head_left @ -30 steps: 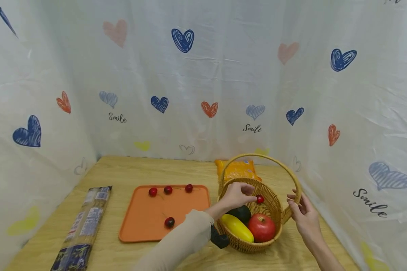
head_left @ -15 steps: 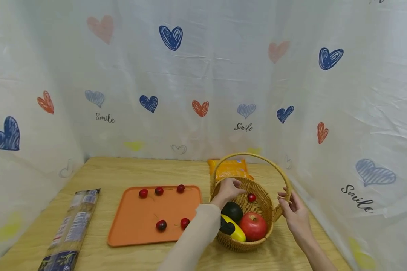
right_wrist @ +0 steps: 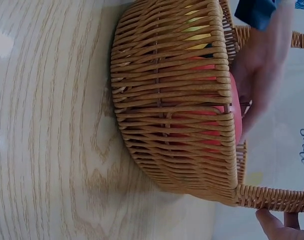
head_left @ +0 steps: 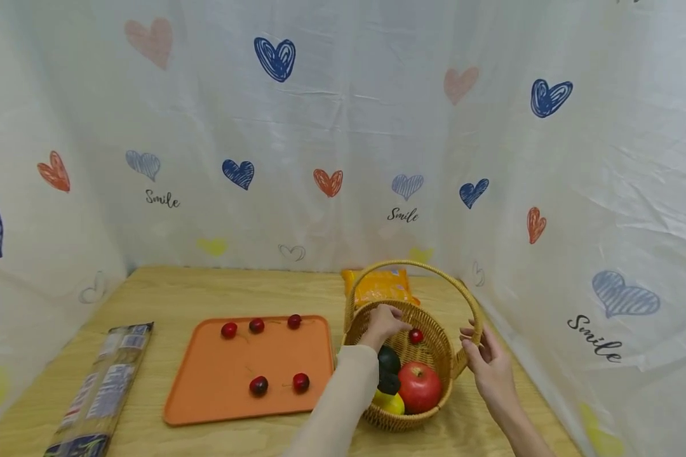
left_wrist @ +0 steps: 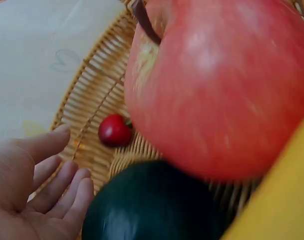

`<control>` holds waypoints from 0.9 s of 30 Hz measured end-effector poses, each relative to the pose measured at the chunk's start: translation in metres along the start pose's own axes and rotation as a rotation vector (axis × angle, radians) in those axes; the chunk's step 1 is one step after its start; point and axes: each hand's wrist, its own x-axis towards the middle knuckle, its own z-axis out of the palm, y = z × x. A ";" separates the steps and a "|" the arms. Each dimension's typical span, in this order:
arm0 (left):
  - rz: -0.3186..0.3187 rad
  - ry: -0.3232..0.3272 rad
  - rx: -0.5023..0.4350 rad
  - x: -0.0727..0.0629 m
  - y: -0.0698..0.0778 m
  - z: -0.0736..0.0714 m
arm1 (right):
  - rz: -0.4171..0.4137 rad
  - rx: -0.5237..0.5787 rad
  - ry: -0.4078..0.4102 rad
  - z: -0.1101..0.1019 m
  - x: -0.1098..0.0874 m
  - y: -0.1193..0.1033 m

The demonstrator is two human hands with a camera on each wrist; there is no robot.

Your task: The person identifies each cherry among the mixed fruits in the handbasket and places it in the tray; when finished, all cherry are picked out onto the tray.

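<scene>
My left hand (head_left: 385, 322) is inside the wicker basket (head_left: 443, 403), fingers loosely bent with nothing between them. Just beyond its fingertips lies a red cherry (head_left: 415, 336); the left wrist view shows a gap between that cherry and my left hand (left_wrist: 47, 185). A large red apple (head_left: 420, 388), a dark green round fruit (head_left: 387, 359) and a yellow smooth fruit (head_left: 390, 402) share the basket, the yellow one partly hidden by my wrist. On the right, my right hand (head_left: 494, 368) holds the basket's arched handle (head_left: 473, 315) near its base, thumb and fingers around it.
Left of the basket is an orange tray (head_left: 217, 387) with several cherries (head_left: 258, 386) on it. A long printed packet (head_left: 100, 393) lies further left. Behind the basket sits an orange bag (head_left: 380, 284). A heart-patterned curtain (head_left: 343, 127) borders the table.
My left hand has drawn back slightly from the cherry, which stays in the basket. The right hand keeps its hold on the handle. The head view has turned to the right.
</scene>
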 end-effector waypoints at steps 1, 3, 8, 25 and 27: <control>-0.005 -0.006 0.005 0.000 0.000 0.006 | 0.006 0.000 0.008 0.000 -0.001 0.000; -0.014 -0.014 0.004 0.001 0.000 0.016 | 0.014 -0.007 0.018 0.001 -0.003 0.000; -0.041 0.020 0.054 0.002 0.004 0.029 | 0.033 -0.003 0.014 0.002 -0.002 0.000; 0.042 -0.044 0.224 0.008 0.009 0.039 | 0.071 -0.014 0.016 0.001 0.002 0.001; 0.041 -0.052 0.172 0.006 0.010 0.032 | 0.067 -0.009 0.009 0.000 0.002 0.002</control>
